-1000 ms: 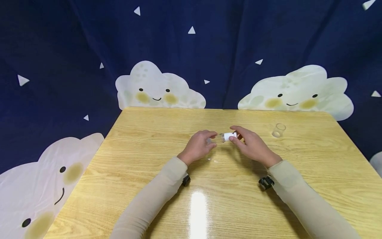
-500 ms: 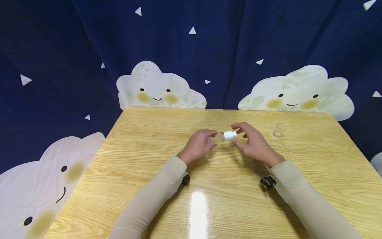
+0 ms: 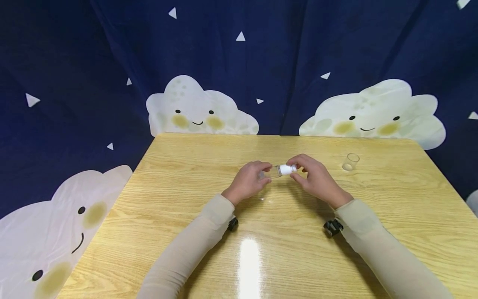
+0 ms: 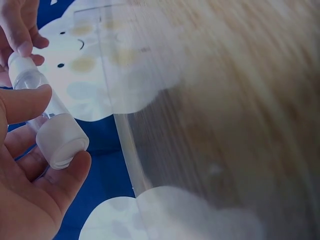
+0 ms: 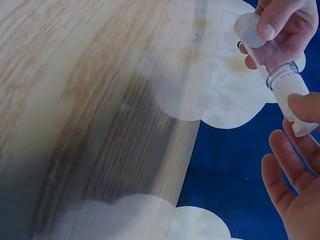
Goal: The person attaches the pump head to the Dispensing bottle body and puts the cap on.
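A clear bottle (image 3: 274, 171) lies sideways above the table. My left hand (image 3: 248, 181) grips it by the end with a white base (image 4: 61, 140), thumb on one side and fingers on the other. The other end carries a white collar top (image 3: 287, 169), with clear ridges (image 5: 282, 73) where it meets the bottle. My right hand (image 3: 317, 182) pinches this white top between thumb and forefinger; in the right wrist view its other fingers (image 5: 282, 150) are spread away from it. Part of the clear body is hidden by my left fingers.
A clear hollow cylinder (image 3: 350, 162), like a bottle's overcap, stands on the wooden table (image 3: 179, 178) to the right of my hands. Behind the table hangs a dark blue curtain (image 3: 209, 50) with clouds and triangles.
The right hand held the white top, opened its fingers away from it half a second ago, and now pinches it again. The left hand keeps its grip on the bottle.
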### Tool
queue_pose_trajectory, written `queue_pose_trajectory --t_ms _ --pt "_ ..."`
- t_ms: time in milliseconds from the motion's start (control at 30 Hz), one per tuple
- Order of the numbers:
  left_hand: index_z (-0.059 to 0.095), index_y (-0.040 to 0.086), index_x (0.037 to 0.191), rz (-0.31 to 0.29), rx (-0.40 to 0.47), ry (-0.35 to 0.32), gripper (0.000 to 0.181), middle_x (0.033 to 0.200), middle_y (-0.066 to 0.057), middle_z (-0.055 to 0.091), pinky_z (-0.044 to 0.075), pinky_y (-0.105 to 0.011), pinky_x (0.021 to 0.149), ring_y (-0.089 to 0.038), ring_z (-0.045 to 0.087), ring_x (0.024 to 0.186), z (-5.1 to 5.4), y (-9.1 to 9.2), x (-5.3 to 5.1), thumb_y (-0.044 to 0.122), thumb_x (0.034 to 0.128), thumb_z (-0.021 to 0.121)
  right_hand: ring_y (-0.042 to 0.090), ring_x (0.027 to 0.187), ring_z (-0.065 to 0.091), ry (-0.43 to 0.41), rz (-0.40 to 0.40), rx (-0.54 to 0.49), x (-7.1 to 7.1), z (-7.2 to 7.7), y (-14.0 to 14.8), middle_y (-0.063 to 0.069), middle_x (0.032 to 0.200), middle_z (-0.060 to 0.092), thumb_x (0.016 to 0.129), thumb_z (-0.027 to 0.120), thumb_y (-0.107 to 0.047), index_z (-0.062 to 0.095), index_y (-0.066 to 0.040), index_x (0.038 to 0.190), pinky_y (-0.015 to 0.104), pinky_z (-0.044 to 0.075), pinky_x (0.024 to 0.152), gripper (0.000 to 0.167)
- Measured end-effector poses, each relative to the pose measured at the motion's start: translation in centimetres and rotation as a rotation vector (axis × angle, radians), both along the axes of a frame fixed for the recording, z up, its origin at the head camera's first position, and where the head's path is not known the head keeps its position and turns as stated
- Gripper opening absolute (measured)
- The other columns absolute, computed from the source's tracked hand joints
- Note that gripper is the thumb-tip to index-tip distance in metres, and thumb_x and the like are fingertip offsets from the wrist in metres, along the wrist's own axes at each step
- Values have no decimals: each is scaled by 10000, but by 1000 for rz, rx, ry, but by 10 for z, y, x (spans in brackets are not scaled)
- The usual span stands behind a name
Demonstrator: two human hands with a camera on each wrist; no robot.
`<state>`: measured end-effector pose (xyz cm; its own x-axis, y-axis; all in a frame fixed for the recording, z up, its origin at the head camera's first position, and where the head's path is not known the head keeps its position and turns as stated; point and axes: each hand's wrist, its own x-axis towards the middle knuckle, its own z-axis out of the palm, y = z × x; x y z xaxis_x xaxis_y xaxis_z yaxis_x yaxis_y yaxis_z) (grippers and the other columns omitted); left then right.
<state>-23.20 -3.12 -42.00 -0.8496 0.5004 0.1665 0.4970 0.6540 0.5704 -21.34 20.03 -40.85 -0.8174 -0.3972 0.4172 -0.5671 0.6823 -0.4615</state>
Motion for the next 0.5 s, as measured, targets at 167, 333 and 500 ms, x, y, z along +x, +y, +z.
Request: queue_pose_trajectory --t_ms 167,333,500 --pt "631 79 1317 0 5 7 413 1213 -93 702 540 -386 967 -241 645 1111 0 1 0 187 926 707 210 916 641 4 -1 -5 0 0 1 60 1123 681 880 727 -30 655 -104 1131 439 545 711 272" --pt "631 91 1323 5 5 -3 419 1207 -100 703 538 -390 969 -241 642 1116 1 1 1 181 922 712 209 903 636 -5 0 -8 1 -1 2 68 1097 688 888 730 -67 660 -89 1142 419 546 705 265" --pt "633 97 1323 6 -6 10 419 1202 -95 705 542 -382 957 -238 640 1113 2 1 1 181 920 714 191 873 606 -32 -9 -6 0 -2 2 71 1034 690 927 700 -142 660 -63 1167 410 553 713 256"
